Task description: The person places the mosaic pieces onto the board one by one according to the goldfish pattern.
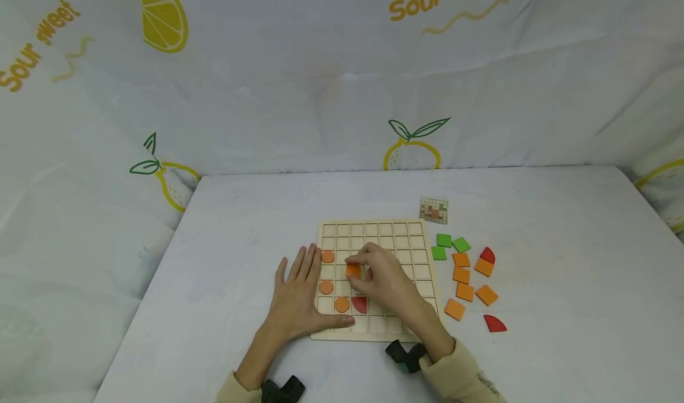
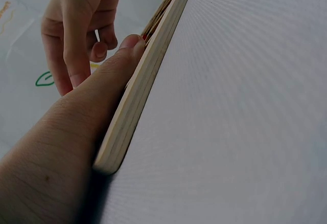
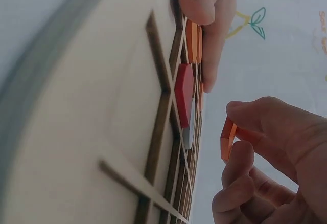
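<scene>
Head view: orange discs (image 1: 342, 304) in gridded board (image 1: 374, 336)

A smooth white table (image 1: 561, 272) meets, at its far edge, a creased whitish cloth (image 1: 299, 112) that rises behind it and shows on both sides. The cloth is printed with yellow lemon slices (image 1: 164, 14), outlined lemons (image 1: 412, 154) with green leaves, and orange "Sour sweet" lettering (image 1: 417, 4).
</scene>
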Action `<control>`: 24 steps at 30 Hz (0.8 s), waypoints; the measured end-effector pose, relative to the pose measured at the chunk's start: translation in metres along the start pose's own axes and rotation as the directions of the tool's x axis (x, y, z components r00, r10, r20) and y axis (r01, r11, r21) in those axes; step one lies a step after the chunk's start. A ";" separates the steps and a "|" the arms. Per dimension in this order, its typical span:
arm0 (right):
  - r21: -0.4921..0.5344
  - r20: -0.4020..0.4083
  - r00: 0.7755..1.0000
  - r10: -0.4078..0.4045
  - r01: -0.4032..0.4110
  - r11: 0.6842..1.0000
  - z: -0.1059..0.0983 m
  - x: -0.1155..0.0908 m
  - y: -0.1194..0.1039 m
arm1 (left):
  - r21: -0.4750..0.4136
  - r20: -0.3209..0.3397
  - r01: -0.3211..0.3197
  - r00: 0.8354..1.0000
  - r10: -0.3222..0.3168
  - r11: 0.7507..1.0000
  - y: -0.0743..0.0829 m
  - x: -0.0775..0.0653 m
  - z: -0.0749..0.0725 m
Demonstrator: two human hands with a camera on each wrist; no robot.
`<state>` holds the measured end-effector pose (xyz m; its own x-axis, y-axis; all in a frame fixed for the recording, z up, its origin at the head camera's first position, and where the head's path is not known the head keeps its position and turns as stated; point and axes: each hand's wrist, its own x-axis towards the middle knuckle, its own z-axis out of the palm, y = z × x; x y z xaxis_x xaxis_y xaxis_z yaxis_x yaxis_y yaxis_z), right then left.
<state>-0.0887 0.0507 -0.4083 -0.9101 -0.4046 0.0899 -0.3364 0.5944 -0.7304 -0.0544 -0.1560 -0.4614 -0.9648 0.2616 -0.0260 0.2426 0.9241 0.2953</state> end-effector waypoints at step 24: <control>0.004 -0.001 0.995 0.102 -0.102 0.995 0.007 0.003 0.009 | -0.021 -0.038 -0.016 0.999 0.015 1.000 0.000 0.000 0.001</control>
<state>-0.0924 0.0504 -0.4192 -0.9400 -0.3408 0.0154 -0.2405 0.6301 -0.7384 -0.0541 -0.1560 -0.4621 -0.9642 0.2649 0.0149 0.2559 0.9139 0.3153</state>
